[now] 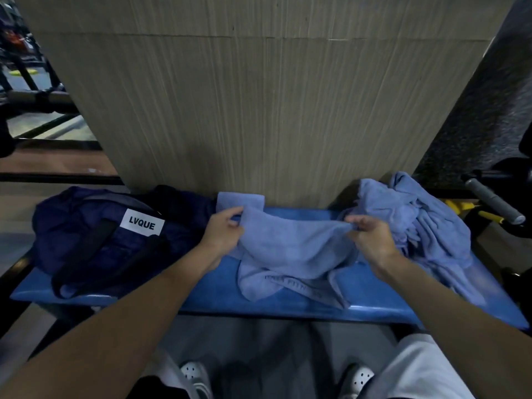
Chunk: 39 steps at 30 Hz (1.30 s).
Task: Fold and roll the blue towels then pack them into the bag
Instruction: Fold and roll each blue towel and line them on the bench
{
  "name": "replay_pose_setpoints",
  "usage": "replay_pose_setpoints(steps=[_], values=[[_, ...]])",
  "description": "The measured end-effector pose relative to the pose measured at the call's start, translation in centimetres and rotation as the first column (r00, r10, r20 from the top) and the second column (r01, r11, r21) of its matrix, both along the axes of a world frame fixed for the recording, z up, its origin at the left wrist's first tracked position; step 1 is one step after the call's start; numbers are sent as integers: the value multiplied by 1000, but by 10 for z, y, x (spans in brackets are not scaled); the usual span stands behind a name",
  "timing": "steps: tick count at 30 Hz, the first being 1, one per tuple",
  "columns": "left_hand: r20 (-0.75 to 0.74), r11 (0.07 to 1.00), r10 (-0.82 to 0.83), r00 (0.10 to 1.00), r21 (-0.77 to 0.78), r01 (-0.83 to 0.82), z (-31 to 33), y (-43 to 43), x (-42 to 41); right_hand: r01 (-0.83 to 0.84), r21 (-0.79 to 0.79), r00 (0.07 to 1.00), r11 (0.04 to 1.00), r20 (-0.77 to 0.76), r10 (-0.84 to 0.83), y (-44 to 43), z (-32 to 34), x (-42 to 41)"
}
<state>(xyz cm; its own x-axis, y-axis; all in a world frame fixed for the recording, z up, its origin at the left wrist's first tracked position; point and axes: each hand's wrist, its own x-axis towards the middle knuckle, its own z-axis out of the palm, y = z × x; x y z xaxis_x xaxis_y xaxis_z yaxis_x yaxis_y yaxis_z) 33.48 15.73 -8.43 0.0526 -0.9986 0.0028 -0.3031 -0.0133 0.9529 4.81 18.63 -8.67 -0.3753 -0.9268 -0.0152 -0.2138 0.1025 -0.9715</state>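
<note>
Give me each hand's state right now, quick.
Left hand: closed, pinching the left edge of the light blue terry towel.
Right hand: closed, pinching the same towel's right edge.

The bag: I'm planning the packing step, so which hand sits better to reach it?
Left, probably. The left hand holds the towel beside the bag; the right hand holds its far end.
</note>
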Motion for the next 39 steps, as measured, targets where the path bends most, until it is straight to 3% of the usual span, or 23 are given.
replay_pose_setpoints(steps=[7,10,15,19,22,29,35,39], values=[[149,987,35,988,152,-58,-75,5,1,-3,53,990,999,-140,10,4,-45,1],[165,970,-46,985,244,4,-91,9,-3,-3,106,985,994,-170,21,6,-51,-6],[341,971,-60,938,237,-24,-105,6,4,22,189,965,982,-260,29,14,-63,-13],[381,959,-52,923,276,-60,-105,7,5,-10,319,984,948,-168,66,23,-69,-17],[283,982,-1,959,182,-52,-98,1,5,-58,292,961,955,-241,133,23,-62,-21],[41,969,164,986,-192,-153,4,-29,6,13,-32,985,999,-170,-18,9,16,-23],[-87,922,178,980,-334,-197,101,-35,13,5,-235,985,972,-168,-46,1,82,-30],[-107,909,156,982,-374,-185,133,-32,18,-49,-282,966,958,-256,-26,4,108,-31]])
